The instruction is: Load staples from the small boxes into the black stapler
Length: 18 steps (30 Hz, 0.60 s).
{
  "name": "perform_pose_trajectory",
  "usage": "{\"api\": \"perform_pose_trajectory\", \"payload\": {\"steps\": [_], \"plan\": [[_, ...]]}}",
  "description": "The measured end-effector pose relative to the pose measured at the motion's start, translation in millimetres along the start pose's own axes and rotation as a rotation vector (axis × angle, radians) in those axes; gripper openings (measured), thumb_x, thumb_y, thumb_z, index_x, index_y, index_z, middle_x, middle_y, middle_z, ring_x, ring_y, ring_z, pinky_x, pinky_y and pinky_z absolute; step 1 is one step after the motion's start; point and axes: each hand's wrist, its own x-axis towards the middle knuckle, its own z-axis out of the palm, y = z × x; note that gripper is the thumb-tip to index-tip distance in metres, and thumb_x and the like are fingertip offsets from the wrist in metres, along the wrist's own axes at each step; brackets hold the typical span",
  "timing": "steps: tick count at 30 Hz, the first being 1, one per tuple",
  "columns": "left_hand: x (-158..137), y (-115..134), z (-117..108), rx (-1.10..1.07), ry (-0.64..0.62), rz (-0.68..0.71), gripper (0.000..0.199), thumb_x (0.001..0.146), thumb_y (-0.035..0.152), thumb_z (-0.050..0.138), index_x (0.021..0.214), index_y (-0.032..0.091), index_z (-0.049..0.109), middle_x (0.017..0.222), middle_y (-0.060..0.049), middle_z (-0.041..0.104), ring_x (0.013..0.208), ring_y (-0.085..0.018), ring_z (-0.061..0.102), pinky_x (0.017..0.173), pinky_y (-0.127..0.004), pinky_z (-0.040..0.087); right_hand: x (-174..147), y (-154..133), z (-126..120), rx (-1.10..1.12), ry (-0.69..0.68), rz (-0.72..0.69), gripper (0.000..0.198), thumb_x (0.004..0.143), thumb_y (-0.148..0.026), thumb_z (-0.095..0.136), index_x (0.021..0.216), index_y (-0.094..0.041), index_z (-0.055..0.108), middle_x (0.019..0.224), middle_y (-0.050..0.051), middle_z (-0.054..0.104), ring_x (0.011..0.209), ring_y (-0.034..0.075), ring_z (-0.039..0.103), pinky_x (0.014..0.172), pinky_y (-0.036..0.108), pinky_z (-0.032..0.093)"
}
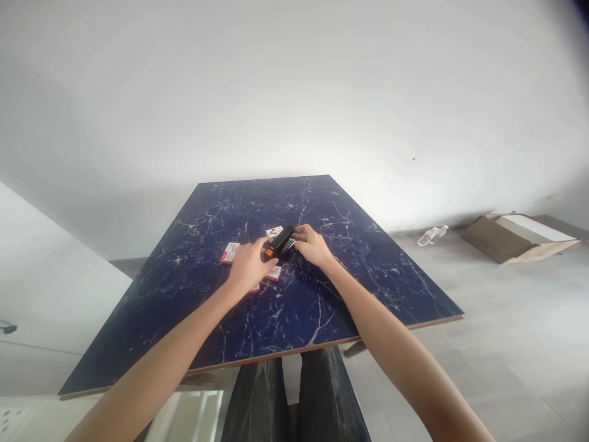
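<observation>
A black stapler [280, 240] with an orange part at its near end is on the middle of the table, its far end pointing away and to the right. My left hand [252, 263] is closed around its near end, thumb along the near side. My right hand [313, 247] is at the right side of the stapler, its fingers pinched by a silvery strip [288, 244] that looks like staples. Small red-and-white boxes lie around: one box [229, 253] left of my left hand, another box [274, 274] below the stapler, and a white box [274, 231] behind it.
The dark blue marbled table [317, 319] has its far edge near a pale wall [294, 92]. On the floor to the right lie a clear plastic bottle [427, 236] and an open cardboard box [501, 239]. My legs [257, 399] are below the table's front edge.
</observation>
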Motion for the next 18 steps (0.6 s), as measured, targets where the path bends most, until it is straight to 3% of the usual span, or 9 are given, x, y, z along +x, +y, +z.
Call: {"api": "perform_pose_trajectory", "payload": {"steps": [4,7,9,12,15,18], "plan": [[-2,-3,-11,-0.139,-0.128,0.021,0.073,0.084,0.05,0.068,0.147,0.022,0.045,0.108,-0.009,0.076,0.096,-0.03,0.071,0.087,-0.04,0.053,3,7,5,0.07,-0.027,0.0,0.05,0.083,-0.021,0.054,0.133,-0.026,0.049,0.126,0.006,0.07,0.1,0.019,0.07,0.086,0.034,0.055],[-6,-11,-23,-0.239,-0.318,0.079,0.095,0.081,0.057,0.068,0.159,0.026,0.023,0.116,-0.008,0.074,0.101,-0.029,0.071,0.081,-0.035,0.053,-1,4,10,0.024,0.044,-0.045,0.046,0.093,-0.035,0.051,0.137,-0.027,0.048,0.131,0.008,0.066,0.103,0.019,0.068,0.094,0.037,0.052],[-8,-20,-29,-0.217,-0.413,0.151,0.101,0.078,0.054,0.071,0.161,0.029,0.019,0.123,-0.009,0.071,0.11,-0.031,0.067,0.082,-0.035,0.052,-7,-4,13,-0.044,0.09,-0.102,0.048,0.095,-0.044,0.049,0.14,-0.026,0.047,0.133,0.01,0.064,0.099,0.02,0.068,0.096,0.039,0.051],[-7,-36,-40,-0.181,-0.488,0.175,0.09,0.08,0.048,0.068,0.159,0.033,0.026,0.126,-0.008,0.069,0.109,-0.03,0.067,0.08,-0.033,0.051,-17,-16,19,-0.133,0.098,-0.145,0.06,0.094,-0.053,0.051,0.145,-0.023,0.043,0.137,0.015,0.057,0.099,0.023,0.068,0.095,0.041,0.051],[-2,-52,-51,-0.211,-0.561,0.132,0.074,0.084,0.051,0.063,0.152,0.034,0.041,0.123,-0.007,0.07,0.098,-0.026,0.069,0.075,-0.032,0.05,-22,-21,24,-0.223,0.085,-0.144,0.077,0.088,-0.059,0.059,0.151,-0.023,0.036,0.145,0.017,0.049,0.116,0.031,0.062,0.099,0.046,0.049],[3,-58,-57,-0.262,-0.513,0.07,0.068,0.087,0.059,0.058,0.148,0.03,0.048,0.118,-0.009,0.07,0.089,-0.024,0.069,0.071,-0.031,0.05,-20,-17,27,-0.224,0.06,-0.175,0.083,0.085,-0.057,0.063,0.155,-0.025,0.031,0.149,0.016,0.046,0.13,0.035,0.053,0.106,0.051,0.045]]}}
